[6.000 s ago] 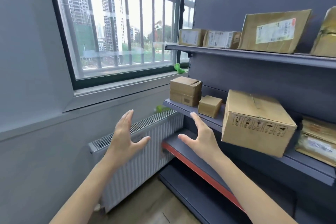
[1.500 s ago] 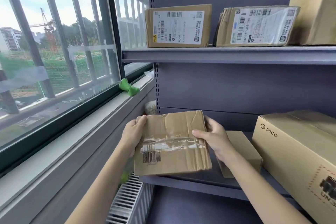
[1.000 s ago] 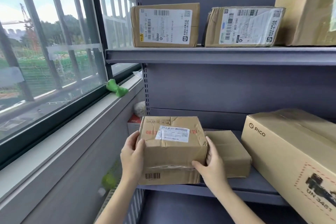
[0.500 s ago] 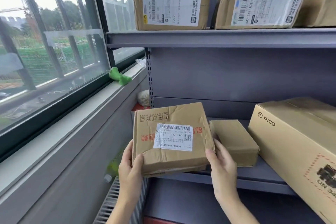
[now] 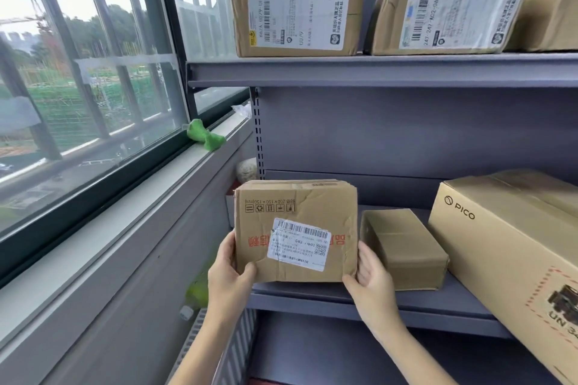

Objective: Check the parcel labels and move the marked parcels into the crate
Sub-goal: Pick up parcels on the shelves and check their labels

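Both hands grip the parcel (image 5: 295, 230) at the shelf's (image 5: 344, 300) front left corner, label (image 5: 298, 243) facing camera. Left hand (image 5: 230, 275) wraps the lower left edge, thumb on front; right hand (image 5: 372, 280) half-curled on the lower right corner. Small box (image 5: 403, 247) just beside.
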Demonstrator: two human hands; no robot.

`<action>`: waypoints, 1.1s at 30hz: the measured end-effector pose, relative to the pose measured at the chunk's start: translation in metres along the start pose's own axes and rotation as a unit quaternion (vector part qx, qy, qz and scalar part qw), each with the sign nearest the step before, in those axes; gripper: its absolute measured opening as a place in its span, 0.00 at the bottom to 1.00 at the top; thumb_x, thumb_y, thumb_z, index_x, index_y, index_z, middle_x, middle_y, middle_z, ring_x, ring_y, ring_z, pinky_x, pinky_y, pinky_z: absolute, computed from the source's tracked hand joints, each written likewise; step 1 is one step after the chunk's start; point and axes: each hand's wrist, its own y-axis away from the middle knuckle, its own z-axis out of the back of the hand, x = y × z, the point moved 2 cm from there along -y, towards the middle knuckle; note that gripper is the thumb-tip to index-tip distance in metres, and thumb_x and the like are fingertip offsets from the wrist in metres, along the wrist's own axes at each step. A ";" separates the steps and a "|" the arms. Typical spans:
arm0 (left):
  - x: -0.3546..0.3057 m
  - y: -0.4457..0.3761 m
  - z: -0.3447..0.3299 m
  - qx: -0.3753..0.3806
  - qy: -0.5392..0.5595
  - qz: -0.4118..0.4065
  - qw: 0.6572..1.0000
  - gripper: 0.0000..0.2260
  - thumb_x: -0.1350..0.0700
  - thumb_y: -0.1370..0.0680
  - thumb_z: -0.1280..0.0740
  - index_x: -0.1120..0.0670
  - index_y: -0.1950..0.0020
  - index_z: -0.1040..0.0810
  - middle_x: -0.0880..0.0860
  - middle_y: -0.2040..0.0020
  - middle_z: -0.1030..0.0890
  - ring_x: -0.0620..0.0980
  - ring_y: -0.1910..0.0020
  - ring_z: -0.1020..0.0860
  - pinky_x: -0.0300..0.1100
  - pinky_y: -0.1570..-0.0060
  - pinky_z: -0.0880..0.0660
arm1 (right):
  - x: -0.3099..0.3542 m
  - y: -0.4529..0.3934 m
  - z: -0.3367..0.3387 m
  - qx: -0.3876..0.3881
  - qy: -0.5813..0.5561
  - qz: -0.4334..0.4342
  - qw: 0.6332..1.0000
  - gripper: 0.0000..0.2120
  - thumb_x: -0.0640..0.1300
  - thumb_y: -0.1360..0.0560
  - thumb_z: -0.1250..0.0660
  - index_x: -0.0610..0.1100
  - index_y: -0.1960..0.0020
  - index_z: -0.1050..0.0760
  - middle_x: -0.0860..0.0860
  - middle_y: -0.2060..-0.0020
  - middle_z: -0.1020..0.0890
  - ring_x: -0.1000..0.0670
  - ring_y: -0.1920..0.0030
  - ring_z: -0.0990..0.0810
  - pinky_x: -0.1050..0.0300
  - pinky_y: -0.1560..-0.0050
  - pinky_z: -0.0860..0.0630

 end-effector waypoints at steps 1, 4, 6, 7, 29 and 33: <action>0.002 -0.003 -0.001 -0.001 -0.019 0.004 1.000 0.28 0.72 0.30 0.36 0.52 0.33 0.31 0.37 0.48 0.24 0.28 0.50 0.25 0.20 0.53 0.31 | -0.002 -0.003 -0.002 0.005 0.024 -0.002 1.000 0.31 0.21 0.30 0.39 0.43 0.33 0.35 0.65 0.48 0.26 0.60 0.40 0.28 0.68 0.38 0.33; 0.009 -0.013 -0.005 0.003 -0.066 0.024 0.998 0.25 0.70 0.29 0.34 0.53 0.34 0.31 0.43 0.51 0.22 0.43 0.50 0.24 0.32 0.52 0.32 | -0.005 -0.014 -0.008 0.018 0.090 -0.018 0.996 0.26 0.24 0.29 0.38 0.40 0.34 0.32 0.66 0.53 0.27 0.60 0.45 0.26 0.66 0.42 0.32; 0.012 -0.023 -0.010 0.002 -0.082 0.043 0.996 0.22 0.68 0.28 0.34 0.55 0.35 0.30 0.49 0.51 0.22 0.50 0.50 0.24 0.37 0.52 0.33 | -0.008 -0.025 -0.013 0.012 0.125 -0.033 0.992 0.23 0.27 0.29 0.36 0.40 0.35 0.30 0.62 0.54 0.24 0.53 0.43 0.23 0.64 0.43 0.30; 0.013 -0.028 -0.012 0.002 -0.084 0.049 0.995 0.21 0.67 0.27 0.34 0.56 0.36 0.30 0.49 0.52 0.22 0.51 0.49 0.24 0.38 0.52 0.33 | -0.010 -0.030 -0.015 0.009 0.142 -0.039 0.989 0.22 0.28 0.28 0.36 0.40 0.36 0.29 0.58 0.53 0.23 0.49 0.42 0.22 0.61 0.42 0.29; 0.030 0.022 -0.040 -0.023 -0.051 0.051 0.997 0.25 0.68 0.25 0.38 0.56 0.29 0.35 0.54 0.31 0.29 0.53 0.32 0.31 0.43 0.34 0.37 | 0.023 -0.012 0.081 -0.209 0.338 0.041 0.917 0.35 0.43 0.28 0.30 0.39 0.27 0.43 0.44 0.27 0.38 0.46 0.26 0.40 0.66 0.32 0.46; 0.020 0.036 -0.070 0.075 -0.067 0.038 0.994 0.24 0.68 0.24 0.39 0.57 0.28 0.35 0.54 0.31 0.29 0.51 0.32 0.31 0.39 0.36 0.37 | 0.001 -0.024 0.090 -0.162 0.409 -0.080 0.895 0.54 0.63 0.35 0.30 0.38 0.25 0.56 0.41 0.24 0.51 0.44 0.24 0.53 0.51 0.26 0.53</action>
